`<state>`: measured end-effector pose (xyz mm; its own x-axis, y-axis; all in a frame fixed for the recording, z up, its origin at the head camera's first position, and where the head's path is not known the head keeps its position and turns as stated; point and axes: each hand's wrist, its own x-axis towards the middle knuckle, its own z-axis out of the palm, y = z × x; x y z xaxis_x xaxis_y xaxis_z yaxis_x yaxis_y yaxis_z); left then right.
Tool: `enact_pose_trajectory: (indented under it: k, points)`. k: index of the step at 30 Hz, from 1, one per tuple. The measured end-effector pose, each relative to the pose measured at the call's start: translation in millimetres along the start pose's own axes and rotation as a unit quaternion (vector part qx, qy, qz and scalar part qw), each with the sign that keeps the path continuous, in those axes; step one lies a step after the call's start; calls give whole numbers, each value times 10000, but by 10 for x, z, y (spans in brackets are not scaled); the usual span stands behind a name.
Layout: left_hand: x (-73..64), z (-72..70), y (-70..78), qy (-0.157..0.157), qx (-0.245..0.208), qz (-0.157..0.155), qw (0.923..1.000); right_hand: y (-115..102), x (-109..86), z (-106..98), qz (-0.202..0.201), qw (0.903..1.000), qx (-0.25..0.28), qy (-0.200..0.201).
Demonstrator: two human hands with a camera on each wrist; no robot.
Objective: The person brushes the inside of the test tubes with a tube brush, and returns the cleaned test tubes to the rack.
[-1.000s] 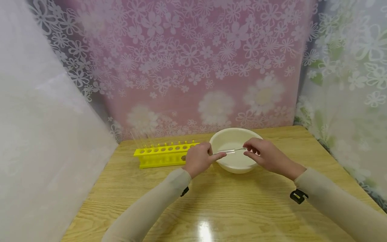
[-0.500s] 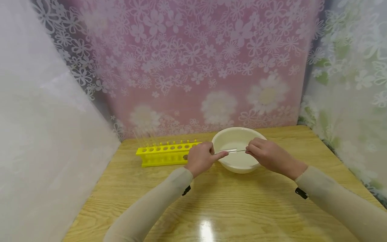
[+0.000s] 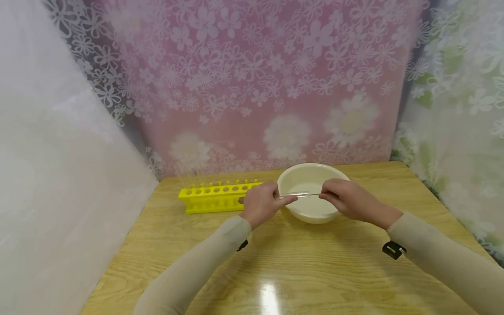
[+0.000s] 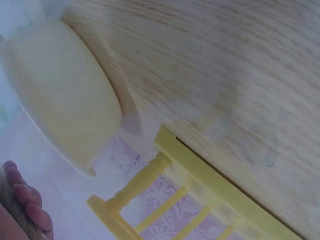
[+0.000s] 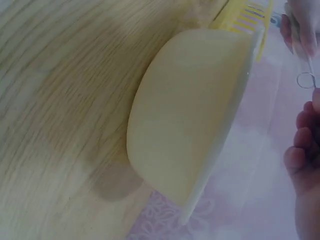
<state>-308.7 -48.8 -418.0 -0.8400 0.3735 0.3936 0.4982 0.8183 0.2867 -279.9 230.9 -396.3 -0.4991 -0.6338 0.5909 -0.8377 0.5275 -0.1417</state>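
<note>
My left hand (image 3: 260, 203) grips a clear glass test tube (image 3: 302, 194) that lies nearly level over the cream basin (image 3: 311, 217). Inside the tube is a test tube brush; its thin wire handle (image 3: 314, 194) comes out of the mouth on the right. My right hand (image 3: 350, 199) pinches the end of that wire. A wire loop (image 5: 297, 80) shows by its fingertips in the right wrist view. Brownish bristles (image 4: 21, 212) appear at the left fingers in the left wrist view, and a brown end (image 3: 241, 200) pokes out left of that hand. The palm hides the tube's middle.
A yellow test tube rack (image 3: 214, 203) stands left of the basin, partly behind my left hand. Several thin clear rods or tubes (image 3: 190, 178) rise from its left end. Floral curtains (image 3: 275, 87) enclose the wooden table (image 3: 315, 262) at the back and sides.
My right fingers were parted around the wire loop a second ago and now close on it. The left hand keeps its grip on the tube. The head view has shifted slightly.
</note>
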Motion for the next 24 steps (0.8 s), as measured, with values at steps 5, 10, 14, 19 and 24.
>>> enact_pose_trajectory:
  k: [5, 10, 14, 19, 24]
  points:
    - [24, 11, 23, 134, 250, 165, 9995, 38, 11, -47, 1500, 9753, 1485, -647]
    - [5, 48, 41, 538, 701, 635, 9941, 159, 21, -77, 2654, 9022, 3148, -1286]
    - [-5, 52, 72, 872, 1093, 946, 9857, 229, 11, -79, 3223, 8357, 4189, -1492]
    - [23, 1, 101, 598, 758, 580, 9936, 197, 29, -72, 2988, 8856, 3283, -1366]
    - [53, -52, 107, 101, 271, 17, 9996, 67, 52, -59, 1760, 9783, 726, -818]
